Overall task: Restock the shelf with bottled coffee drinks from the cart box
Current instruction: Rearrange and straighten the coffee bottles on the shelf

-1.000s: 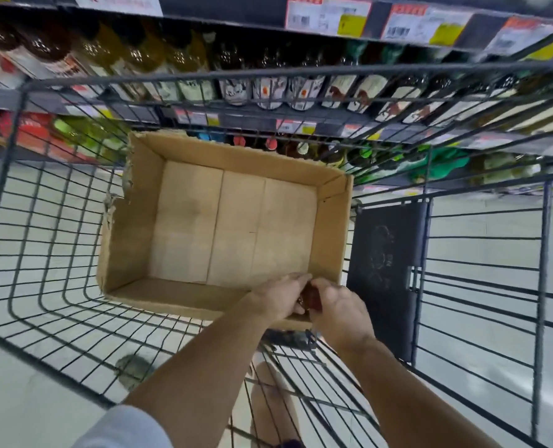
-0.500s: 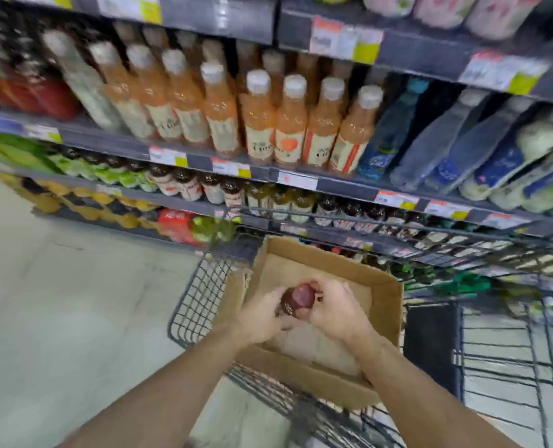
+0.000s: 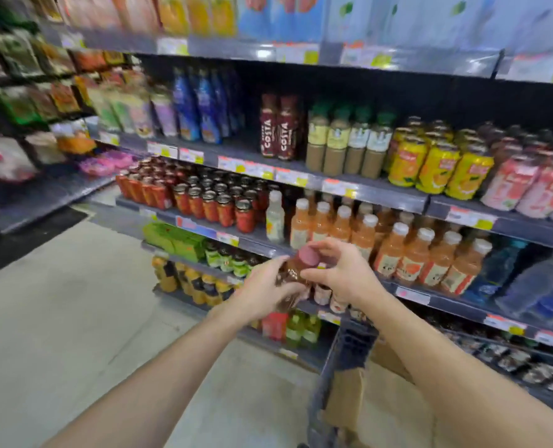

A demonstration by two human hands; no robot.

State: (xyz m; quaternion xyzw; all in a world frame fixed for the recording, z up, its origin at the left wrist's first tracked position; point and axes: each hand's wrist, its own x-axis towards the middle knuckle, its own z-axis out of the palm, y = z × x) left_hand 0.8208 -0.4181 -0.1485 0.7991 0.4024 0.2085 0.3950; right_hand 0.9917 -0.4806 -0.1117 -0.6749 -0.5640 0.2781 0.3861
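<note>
A dark coffee bottle (image 3: 296,276) with a maroon cap is being held up in front of the shelves, the left hand (image 3: 262,291) wrapping its body, the right hand (image 3: 339,270) pinching near the cap. Two matching Costa bottles (image 3: 279,127) are already standing higher up, with bare shelf (image 3: 236,147) beside them. The cardboard box (image 3: 378,399) in the cart (image 3: 349,344) is showing no bottles from here, so this may be among the last.

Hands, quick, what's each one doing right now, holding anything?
Left hand: holding the coffee bottle around its body.
Right hand: fingers curled on the same bottle, near its cap.
</note>
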